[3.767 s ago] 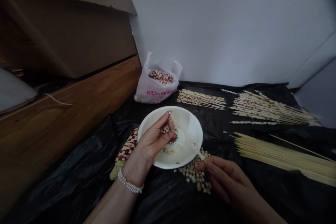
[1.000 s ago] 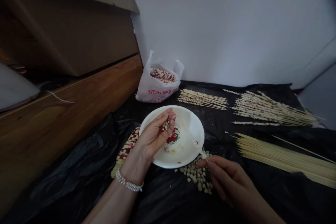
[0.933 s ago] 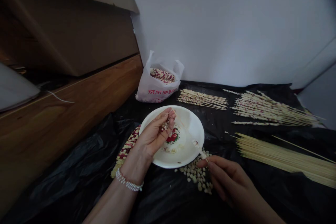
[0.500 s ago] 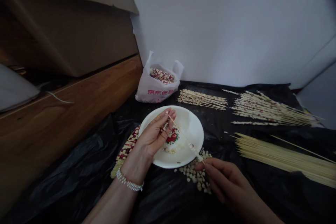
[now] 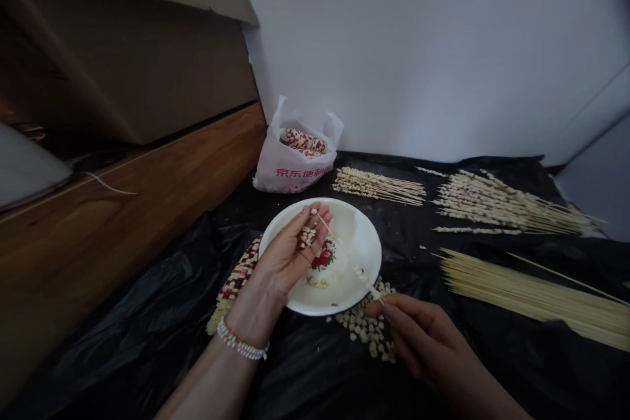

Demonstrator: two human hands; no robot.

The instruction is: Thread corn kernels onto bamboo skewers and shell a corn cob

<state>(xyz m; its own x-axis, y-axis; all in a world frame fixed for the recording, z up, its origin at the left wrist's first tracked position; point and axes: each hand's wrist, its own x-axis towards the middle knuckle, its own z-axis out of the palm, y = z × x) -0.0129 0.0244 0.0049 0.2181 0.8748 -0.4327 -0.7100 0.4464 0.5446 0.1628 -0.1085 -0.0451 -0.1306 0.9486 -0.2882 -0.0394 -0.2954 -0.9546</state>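
Observation:
Over the white bowl (image 5: 364, 236), my left hand (image 5: 290, 249) is palm up, cupping several corn kernels (image 5: 308, 236). Its thumb and forefinger pinch a single kernel at the tip of a thin bamboo skewer (image 5: 325, 224). My right hand (image 5: 418, 328) grips the skewer's other end, at the bowl's near right rim. A few threaded kernels (image 5: 367, 281) sit on the skewer close to the right fingers. Loose pale kernels (image 5: 364, 328) lie beside that hand, partly hidden by it. Left of the bowl, a red-and-yellow corn cob (image 5: 239, 275) is partly covered by my left forearm.
A white plastic bag (image 5: 295, 167) with speckled cobs stands behind the bowl. Threaded skewers lie in a small bundle (image 5: 378, 186) and a larger pile (image 5: 497, 207). Bare skewers (image 5: 531, 289) lie at right on black plastic sheeting (image 5: 305, 380). A wooden board (image 5: 197, 157) borders the left.
My left fingers have opened a little, showing more of the kernels in the palm. The right hand and the skewer have barely moved.

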